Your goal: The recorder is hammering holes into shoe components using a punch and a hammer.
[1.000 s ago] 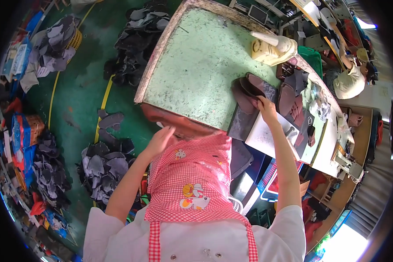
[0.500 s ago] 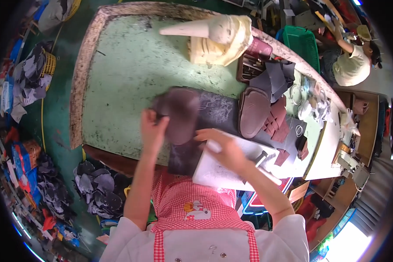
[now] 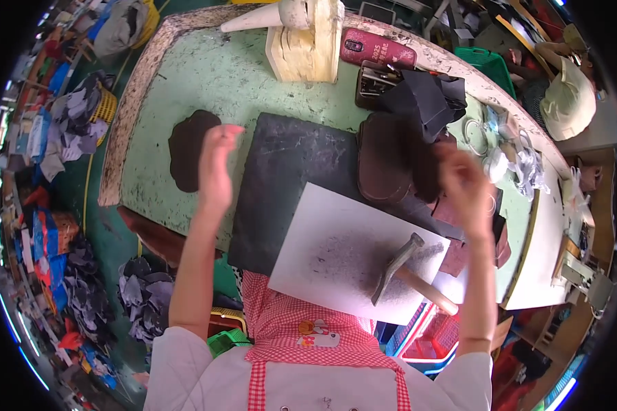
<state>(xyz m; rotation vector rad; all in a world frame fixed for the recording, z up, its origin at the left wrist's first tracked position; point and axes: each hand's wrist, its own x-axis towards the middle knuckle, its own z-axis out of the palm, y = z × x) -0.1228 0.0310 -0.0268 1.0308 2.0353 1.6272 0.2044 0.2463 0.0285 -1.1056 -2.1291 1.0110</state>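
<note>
Left grip (image 3: pixel 216 166) loosely uncurled, dark brown piece (image 3: pixel 187 154) at its left, right grip (image 3: pixel 466 186) blurred beside brown pieces (image 3: pixel 384 164), hold unclear

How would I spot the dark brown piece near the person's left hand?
Find the green tabletop, then the black slab on it. Just left of that slab, partly behind the left hand, lies a flat, dark brown piece with a wavy outline. It sits alone on the green, unlike the brown pieces bunched together toward the right.
</note>
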